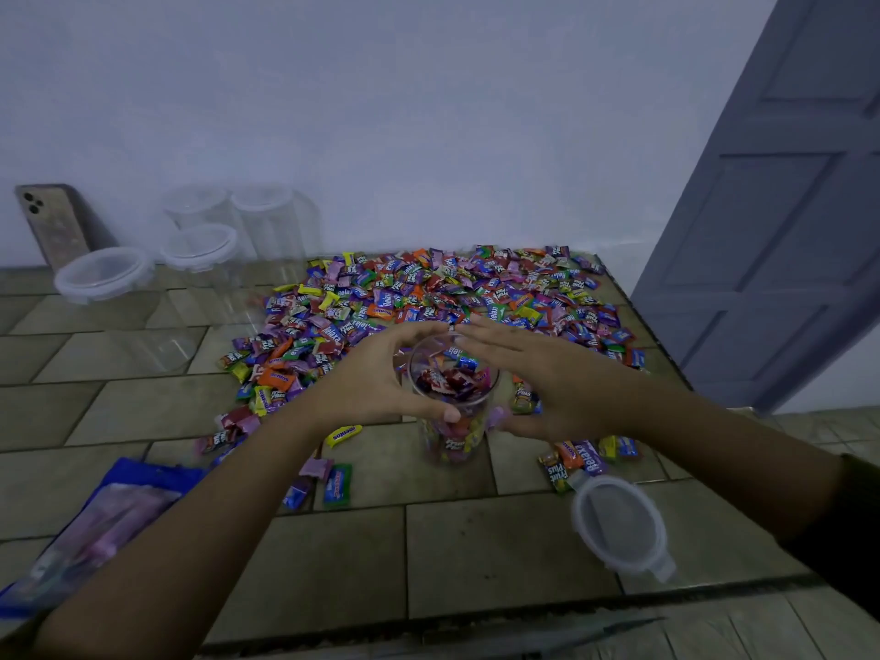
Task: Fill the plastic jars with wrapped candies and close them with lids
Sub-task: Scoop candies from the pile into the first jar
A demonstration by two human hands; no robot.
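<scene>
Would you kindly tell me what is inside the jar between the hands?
Wrapped candies, mostly red on top, fill much of the jar. The left hand and right hand cover its upper sides.

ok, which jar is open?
The centre jar, holding candies; its lid lies loose on the tiles. The four jars by the wall are lidded.

A heap of wrapped candies (428, 297) in purple, red, blue, yellow, orange and green lies at twelve o'clock on olive-tan tiles (476, 554) laid brick-fashion with dark joints. The clear jar (455, 440) shows red and pink wrappers. Blue-and-pink bag (95, 526) at eight o'clock; grey-blue panelled door (785, 231) at two.
</scene>
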